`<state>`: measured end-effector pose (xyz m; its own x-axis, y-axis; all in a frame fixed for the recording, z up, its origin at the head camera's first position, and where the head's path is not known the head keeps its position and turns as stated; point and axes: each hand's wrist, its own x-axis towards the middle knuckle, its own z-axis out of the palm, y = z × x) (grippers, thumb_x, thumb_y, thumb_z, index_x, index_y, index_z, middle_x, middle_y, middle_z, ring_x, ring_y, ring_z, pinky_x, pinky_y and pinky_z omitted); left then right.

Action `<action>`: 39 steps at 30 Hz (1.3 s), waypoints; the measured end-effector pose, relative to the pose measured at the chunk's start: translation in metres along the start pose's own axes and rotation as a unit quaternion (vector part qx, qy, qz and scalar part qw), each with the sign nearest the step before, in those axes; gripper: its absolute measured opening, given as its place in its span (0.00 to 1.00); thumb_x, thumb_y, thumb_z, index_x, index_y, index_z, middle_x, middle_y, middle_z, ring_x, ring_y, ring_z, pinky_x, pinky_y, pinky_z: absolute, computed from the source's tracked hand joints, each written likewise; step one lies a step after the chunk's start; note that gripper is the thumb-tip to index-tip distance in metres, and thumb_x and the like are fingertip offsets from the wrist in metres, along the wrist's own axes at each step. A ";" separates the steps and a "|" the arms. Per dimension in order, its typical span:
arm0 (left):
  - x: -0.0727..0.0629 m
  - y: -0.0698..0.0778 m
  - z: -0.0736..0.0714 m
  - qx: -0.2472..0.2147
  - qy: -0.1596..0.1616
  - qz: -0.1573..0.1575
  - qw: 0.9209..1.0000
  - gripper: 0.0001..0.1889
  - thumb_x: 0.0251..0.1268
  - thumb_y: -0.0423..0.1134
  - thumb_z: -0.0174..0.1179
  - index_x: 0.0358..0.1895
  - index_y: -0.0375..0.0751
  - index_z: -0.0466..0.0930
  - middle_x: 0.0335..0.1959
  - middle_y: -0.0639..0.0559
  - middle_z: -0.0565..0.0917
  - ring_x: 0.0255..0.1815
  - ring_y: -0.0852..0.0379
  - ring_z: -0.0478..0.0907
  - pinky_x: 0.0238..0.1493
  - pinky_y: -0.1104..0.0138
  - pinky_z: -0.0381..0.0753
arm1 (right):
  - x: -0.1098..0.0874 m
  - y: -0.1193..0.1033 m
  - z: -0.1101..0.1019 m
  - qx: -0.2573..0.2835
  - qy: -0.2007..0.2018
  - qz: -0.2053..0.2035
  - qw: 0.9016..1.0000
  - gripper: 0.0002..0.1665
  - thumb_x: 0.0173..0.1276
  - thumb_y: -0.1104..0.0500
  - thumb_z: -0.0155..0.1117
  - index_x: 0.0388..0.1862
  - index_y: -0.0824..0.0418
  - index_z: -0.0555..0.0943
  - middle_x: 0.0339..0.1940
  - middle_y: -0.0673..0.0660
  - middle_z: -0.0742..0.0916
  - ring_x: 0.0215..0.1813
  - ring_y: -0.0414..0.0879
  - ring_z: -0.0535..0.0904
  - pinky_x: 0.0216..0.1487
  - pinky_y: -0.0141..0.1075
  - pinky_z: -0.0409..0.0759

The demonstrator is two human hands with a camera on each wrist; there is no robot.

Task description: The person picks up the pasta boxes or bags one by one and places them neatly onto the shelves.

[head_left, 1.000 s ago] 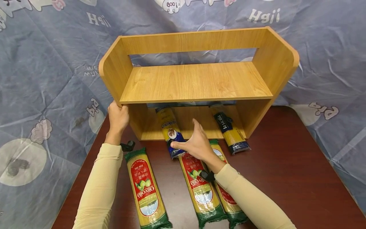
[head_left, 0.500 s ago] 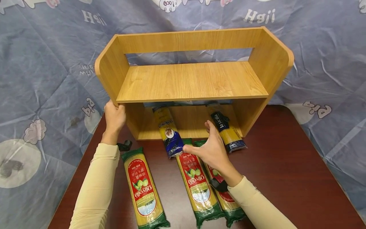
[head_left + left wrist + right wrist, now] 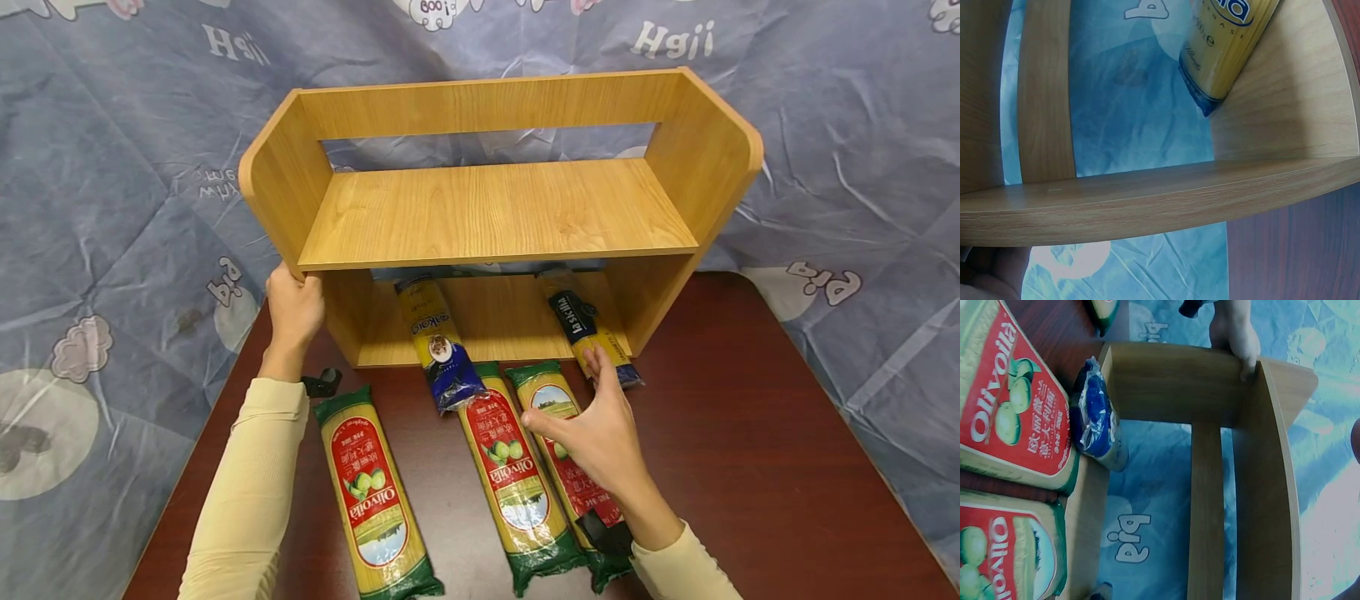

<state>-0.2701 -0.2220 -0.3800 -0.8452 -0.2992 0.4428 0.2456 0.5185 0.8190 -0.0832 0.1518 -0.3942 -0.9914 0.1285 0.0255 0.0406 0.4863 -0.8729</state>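
My left hand (image 3: pixel 295 310) grips the left side panel of a wooden shelf unit (image 3: pixel 502 208) where the upper board meets it. In the left wrist view its fingers are partly hidden behind the panel edge. Over the right-hand Olivoilà spaghetti packet (image 3: pixel 566 471), my right hand (image 3: pixel 600 433) is spread, thumb apart from the fingers, holding nothing. Its fingertips overlap the lower part of the la Sicilia pasta packet (image 3: pixel 581 321) in the head view. That packet and a blue-and-yellow pasta packet (image 3: pixel 438 346) lie slanting out of the bottom compartment.
Another Olivoilà packet (image 3: pixel 510 483) lies in the middle of the dark red table (image 3: pixel 765 433), its top end beside the blue-and-yellow packet's tip. One more Olivoilà packet (image 3: pixel 375 500) lies by the left forearm. A printed grey-blue cloth (image 3: pixel 847 167) hangs behind the shelf.
My right hand has moved right and toward me, away from the blue-and-yellow packet, to near the la Sicilia packet. My left hand keeps its grip on the shelf. The view has shifted slightly.
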 end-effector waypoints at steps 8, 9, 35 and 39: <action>0.000 0.000 0.001 -0.007 0.000 0.002 1.000 0.16 0.78 0.42 0.53 0.50 0.33 0.83 0.41 0.39 0.85 0.42 0.50 0.81 0.40 0.68 0.75 | -0.019 0.009 -0.011 0.007 0.028 0.015 0.999 0.76 0.51 0.43 0.84 0.85 0.57 0.41 0.82 0.57 0.59 0.81 0.58 0.51 0.73 0.65 0.53; 0.000 0.000 0.001 -0.008 0.000 0.003 1.000 0.16 0.78 0.43 0.53 0.50 0.33 0.83 0.41 0.39 0.85 0.42 0.50 0.81 0.40 0.68 0.75 | -0.021 0.011 -0.011 0.005 0.030 0.018 0.999 0.76 0.51 0.43 0.84 0.85 0.57 0.41 0.82 0.58 0.59 0.81 0.59 0.51 0.73 0.66 0.53; -0.001 0.004 0.001 -0.001 0.000 -0.013 1.000 0.16 0.78 0.40 0.52 0.50 0.31 0.83 0.42 0.38 0.85 0.44 0.50 0.82 0.41 0.69 0.75 | -0.039 0.076 0.026 -0.054 0.026 0.107 0.993 0.81 0.48 0.35 0.83 0.84 0.62 0.40 0.80 0.71 0.56 0.76 0.72 0.55 0.66 0.70 0.62; -0.001 0.005 0.002 -0.002 0.002 -0.014 1.000 0.16 0.77 0.41 0.52 0.50 0.31 0.83 0.42 0.38 0.85 0.44 0.51 0.81 0.42 0.70 0.75 | -0.039 0.084 0.031 -0.049 0.022 0.101 0.993 0.79 0.49 0.36 0.83 0.83 0.63 0.41 0.80 0.70 0.56 0.75 0.72 0.58 0.64 0.70 0.65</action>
<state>-0.2688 -0.2174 -0.3772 -0.8495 -0.3169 0.4217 0.2239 0.5072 0.8323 -0.0453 0.1607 -0.4832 -0.9554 0.2684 -0.1231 0.2529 0.5288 -0.8102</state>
